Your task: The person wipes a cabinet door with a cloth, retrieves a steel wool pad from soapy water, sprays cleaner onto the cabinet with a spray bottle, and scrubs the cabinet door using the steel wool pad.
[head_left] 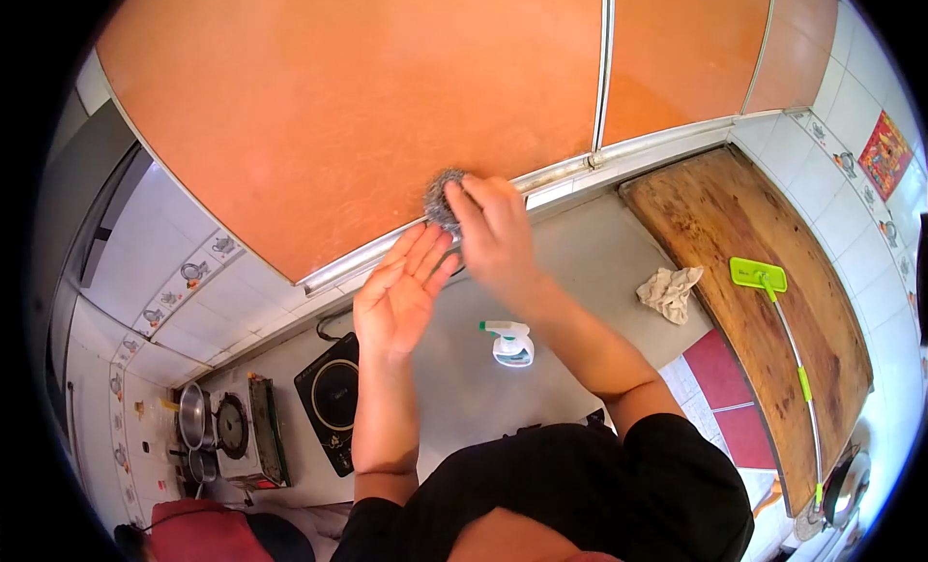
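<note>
A grey steel wool scrubber [442,197] is pressed against the lower part of the orange cabinet door [367,108]. My right hand [496,235] grips it, the fingers closed over its right side and slightly blurred. Just below the scrubber, my left hand [398,293] is open, palm up, its fingertips close to the cabinet's metal bottom edge [382,245]. I cannot tell whether those fingertips touch the scrubber. Faint streaks show on the orange surface around it. On the grey countertop [570,369] below stands a white spray bottle [511,347] with a green nozzle.
A crumpled cloth [669,294] lies by the big wooden board [773,233] on the right. A green-headed mop [759,274] rests across that board. At left are a black induction cooker [333,398], a gas stove [253,432] and a metal pot [195,415].
</note>
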Demonstrator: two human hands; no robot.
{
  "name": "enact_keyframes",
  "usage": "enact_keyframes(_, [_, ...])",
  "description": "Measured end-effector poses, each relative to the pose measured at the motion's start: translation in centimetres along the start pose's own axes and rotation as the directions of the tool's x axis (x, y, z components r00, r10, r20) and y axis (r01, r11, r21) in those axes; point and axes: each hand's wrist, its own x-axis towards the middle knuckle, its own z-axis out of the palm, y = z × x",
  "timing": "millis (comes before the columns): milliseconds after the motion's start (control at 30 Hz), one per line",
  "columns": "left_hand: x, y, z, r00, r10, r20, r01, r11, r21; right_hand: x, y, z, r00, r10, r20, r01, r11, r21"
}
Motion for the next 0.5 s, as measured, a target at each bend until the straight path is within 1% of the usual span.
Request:
enact_keyframes(33, [-0.3,0.2,-0.1,1.000,0.013,-0.006,-0.013,1.000,0.019,-0.5,1.2,0.0,1.000,0.008,-0.010,-0.009,0.998,-0.070])
enact_keyframes(67, [-0.9,0.5,-0.3,0.999,0.036,-0.023,-0.034,0.998,0.060,-0.6,2.6,-1.1,0.986,0.164,0.005,-0.164,0.986,-0.023])
enact_keyframes(100, [-1.5,0.8,-0.4,0.997,0.062,-0.040,-0.058,0.993,0.101,-0.7,4.2,-2.6,0.949,0.312,0.030,-0.313,0.949,0.023])
enact_keyframes(133, [-2.2,0.9,-0.6,0.994,0.094,-0.058,-0.085,0.987,0.139,-1.1,5.8,-4.0,0.965,0.260,-0.022,-0.260,0.956,-0.137])
enact_keyframes(167, [-2.9,1.0,-0.8,0.983,0.143,-0.114,-0.117,0.970,0.212,-1.2,7.2,-5.0,0.979,0.192,-0.063,-0.202,0.934,-0.296])
enact_keyframes(233, [-4.5,1.1,-1.2,0.948,0.232,-0.218,-0.142,0.921,0.363,-1.7,7.9,-6.4,0.948,0.309,-0.075,-0.317,0.937,-0.147])
enact_keyframes(267, [-5.0,0.8,-1.5,0.904,0.375,-0.205,-0.232,0.833,0.502,-1.9,8.0,-6.8,0.928,0.365,-0.073,-0.370,0.926,-0.074])
enact_keyframes(300, [-5.4,0.3,-1.9,0.842,0.510,-0.176,-0.303,0.717,0.628,-2.0,7.9,-7.0,0.926,0.372,-0.067,-0.375,0.926,-0.036])
enact_keyframes(333, [-5.6,0.0,-2.3,0.766,0.630,-0.125,-0.351,0.574,0.740,-2.1,7.8,-7.0,0.923,0.381,-0.063,-0.381,0.924,0.004])
enact_keyframes(367, [-5.8,0.1,-2.7,0.686,0.727,-0.030,-0.354,0.370,0.859,-2.1,7.7,-6.9,0.918,0.393,-0.057,-0.391,0.919,0.045])
enact_keyframes(400, [-6.0,0.4,-2.9,0.615,0.788,0.040,-0.295,0.182,0.938,-2.0,7.8,-6.8,0.932,0.357,-0.069,-0.359,0.933,-0.017])
enact_keyframes(433, [-5.9,0.9,-2.6,0.546,0.828,0.129,-0.214,-0.011,0.977,-1.8,7.9,-6.5,0.945,0.317,-0.083,-0.324,0.943,-0.080])
enact_keyframes(467, [-5.8,1.4,-2.4,0.483,0.845,0.230,-0.118,-0.198,0.973,-1.6,8.1,-6.1,0.957,0.273,-0.096,-0.285,0.947,-0.146])
enact_keyframes(500, [-5.9,1.9,-2.5,0.511,0.830,0.224,-0.044,-0.234,0.971,-1.5,8.2,-5.8,0.960,0.266,-0.087,-0.278,0.943,-0.184])
